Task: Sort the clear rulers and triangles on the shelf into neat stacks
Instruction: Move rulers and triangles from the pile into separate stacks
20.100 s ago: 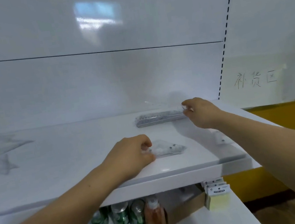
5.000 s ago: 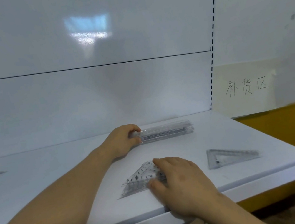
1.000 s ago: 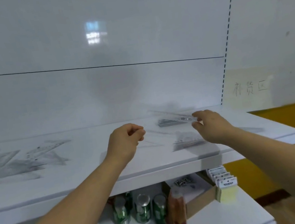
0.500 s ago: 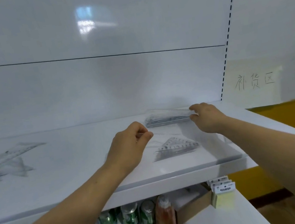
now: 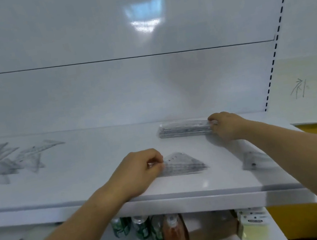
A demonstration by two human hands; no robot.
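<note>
In the head view, a stack of clear plastic straight rulers (image 5: 184, 129) lay lengthwise near the back of the flat white shelf (image 5: 80, 185). The right hand (image 5: 225, 125) was curled round that stack's right end and clamped on it. In front of the ruler stack and slightly to its left sat a low pile of clear plastic triangles (image 5: 184, 164). The left hand (image 5: 139, 171) pinched this pile's left corner with curled fingers. The two hands were well apart, each on its own pile.

A single clear triangle (image 5: 252, 160) lay in front of the ruler stack towards the right, partly hidden by the right forearm. Far to the left of the ruler stack, a loose heap of unsorted clear pieces (image 5: 3, 162) was spread out and blurred. Below the ruler stack, on a lower shelf, stood green cans (image 5: 129, 227) and a reddish bottle (image 5: 174, 236).

The step in hand looked like squaring up both piles. Smooth plastic layers probably slide easily. So the right hand would do best to push the ruler ends flush with a gentle, level press rather than a lift. The left hand should hold the triangle corner down while nudging the edges into line. Too hard a push could fan either pile out or shove it towards the shelf's front edge.
</note>
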